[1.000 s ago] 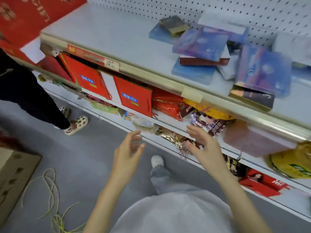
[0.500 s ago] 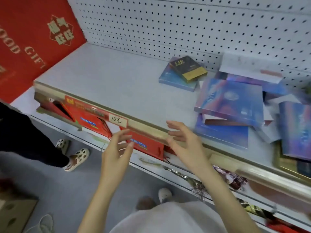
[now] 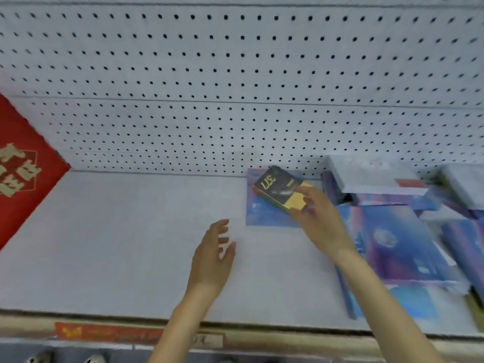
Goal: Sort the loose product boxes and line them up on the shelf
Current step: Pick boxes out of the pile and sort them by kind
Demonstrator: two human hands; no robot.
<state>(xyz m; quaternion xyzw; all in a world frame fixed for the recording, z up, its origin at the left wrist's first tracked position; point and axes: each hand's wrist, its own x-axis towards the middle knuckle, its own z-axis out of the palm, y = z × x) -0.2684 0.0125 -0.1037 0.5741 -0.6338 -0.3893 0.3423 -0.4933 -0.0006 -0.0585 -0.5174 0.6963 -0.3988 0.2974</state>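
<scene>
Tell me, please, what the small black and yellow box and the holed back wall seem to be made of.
The small black and yellow box looks like printed cardboard with a faint gloss: crisp folded edges, gold lettering. The back wall looks like matte white pegboard, probably painted metal: even rows of punched holes.

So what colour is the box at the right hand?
The small box is black with a yellow end; head view.
</scene>
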